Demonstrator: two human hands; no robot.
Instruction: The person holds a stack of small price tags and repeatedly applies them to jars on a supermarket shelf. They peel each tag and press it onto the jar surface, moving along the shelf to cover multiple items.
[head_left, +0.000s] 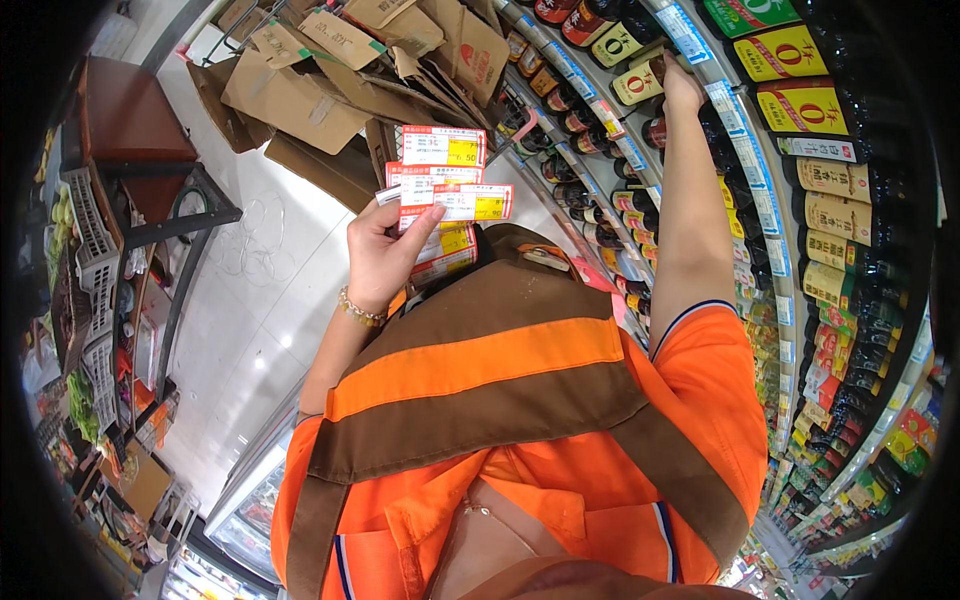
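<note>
My left hand pinches several overlapping price tags between thumb and fingers, in front of my apron. The tags are white with red borders and yellow price fields. My right hand reaches into a shelf at the upper right, below the shelf edge above it. It is at the upper end of a dark bottle with a cream label. Its fingers are mostly hidden, so their grip is unclear. Another cream-labelled bottle stands beside that one.
Shelf edges with price strips curve down the right side, lined with sauce and vinegar bottles. Flattened cardboard boxes are heaped on a wire cart ahead. At left, a dark-framed stand borders the tiled floor, near loose clear strapping.
</note>
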